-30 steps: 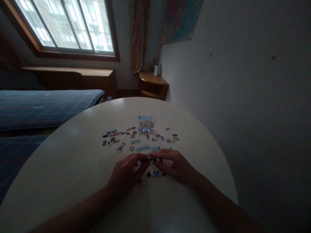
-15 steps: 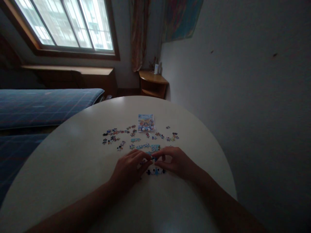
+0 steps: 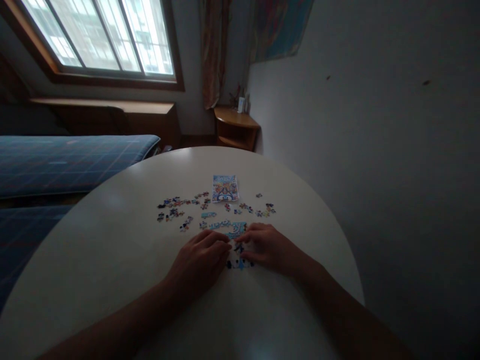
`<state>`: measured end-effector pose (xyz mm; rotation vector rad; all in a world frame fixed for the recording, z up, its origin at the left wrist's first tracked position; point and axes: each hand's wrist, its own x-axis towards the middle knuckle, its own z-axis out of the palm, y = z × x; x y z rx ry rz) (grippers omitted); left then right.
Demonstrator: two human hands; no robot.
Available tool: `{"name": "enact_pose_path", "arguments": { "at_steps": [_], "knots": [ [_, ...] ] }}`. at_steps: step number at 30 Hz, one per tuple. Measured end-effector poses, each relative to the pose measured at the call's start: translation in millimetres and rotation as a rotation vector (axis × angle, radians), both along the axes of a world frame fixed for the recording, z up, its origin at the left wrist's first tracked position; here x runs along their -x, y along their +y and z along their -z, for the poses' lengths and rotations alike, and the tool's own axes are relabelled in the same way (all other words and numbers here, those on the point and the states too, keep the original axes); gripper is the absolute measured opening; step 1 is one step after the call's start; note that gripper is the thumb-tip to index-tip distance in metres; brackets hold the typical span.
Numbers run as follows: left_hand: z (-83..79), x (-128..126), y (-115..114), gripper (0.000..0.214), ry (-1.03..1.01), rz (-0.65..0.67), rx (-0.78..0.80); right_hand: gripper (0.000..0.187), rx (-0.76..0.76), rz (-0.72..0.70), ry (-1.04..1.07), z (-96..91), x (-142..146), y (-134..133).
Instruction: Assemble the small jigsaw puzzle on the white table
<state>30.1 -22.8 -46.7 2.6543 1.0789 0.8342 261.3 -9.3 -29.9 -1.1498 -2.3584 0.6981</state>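
Observation:
Both my hands meet low over jigsaw pieces at the middle of the white table. My left hand (image 3: 202, 255) is closed, its fingers bent together by the left edge of the pieces; what they hold, if anything, is hidden. From the other side, my right hand (image 3: 268, 250) has thumb and index finger around a small dark puzzle piece (image 3: 239, 246). Just below lies a joined strip of blue, white and black pieces (image 3: 241, 264). Beyond the fingertips is a partly joined light-blue section (image 3: 238, 229), with a curved row of pieces (image 3: 220, 225) beside it.
Loose puzzle pieces (image 3: 173, 214) are scattered at the left, and several more pieces (image 3: 265, 212) at the right. A colourful printed packet (image 3: 225, 189) lies behind them. The round table (image 3: 123, 240) stands near a wall, a corner shelf (image 3: 236, 118) and a plaid mattress (image 3: 75, 162).
My fingertips have drawn slightly apart and lowered toward the pieces. The dark piece held between both hands earlier now shows by my right fingers.

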Motion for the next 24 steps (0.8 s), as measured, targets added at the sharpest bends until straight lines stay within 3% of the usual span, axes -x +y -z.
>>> {"name": "enact_pose_path", "arguments": {
  "at_steps": [9,13,19,24],
  "knots": [
    [-4.9,11,3,0.013,0.013,-0.001,0.055,0.02,0.022,0.028,-0.013,-1.4,-1,0],
    [-6.7,8,-1,0.012,0.015,0.089,0.074,0.019,0.023,0.02,-0.011,-0.3,-1,0],
    [-6.7,4,-6,0.029,0.099,0.194,0.056,0.018,0.017,0.031,-0.038,-2.1,0,-1],
    [-9.6,1,-8,0.023,0.177,0.246,0.02,0.016,0.008,0.046,-0.05,-2.3,2,-2]
  ]
}}
